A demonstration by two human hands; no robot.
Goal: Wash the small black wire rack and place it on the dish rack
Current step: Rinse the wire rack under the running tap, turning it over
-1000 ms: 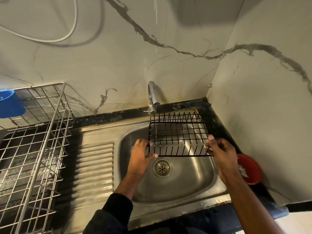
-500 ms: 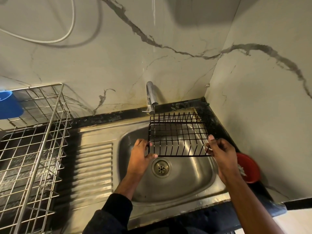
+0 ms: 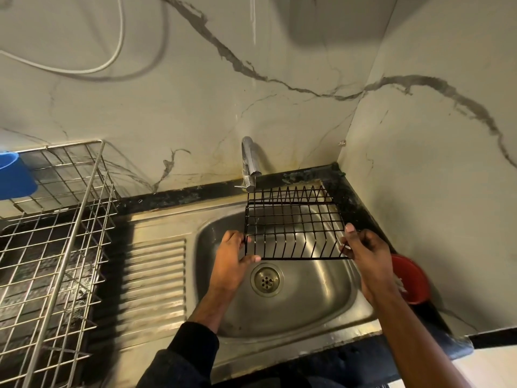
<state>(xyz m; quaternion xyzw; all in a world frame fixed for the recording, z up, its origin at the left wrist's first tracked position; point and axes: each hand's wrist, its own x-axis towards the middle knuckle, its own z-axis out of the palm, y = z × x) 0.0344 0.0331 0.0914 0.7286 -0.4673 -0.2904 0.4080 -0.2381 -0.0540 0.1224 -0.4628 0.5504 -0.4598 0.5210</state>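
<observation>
We hold the small black wire rack level above the basin of the steel sink, just in front of the chrome tap. Our left hand grips the rack's near left corner, fingers curled over the side wire and thumb along the front wire. Our right hand pinches the near right corner. The rack is thin black wire forming a grid with upright prongs. The silver wire dish rack stands well apart at left, beyond the ribbed drainboard. The wall is veined marble. We read no lettering.
</observation>
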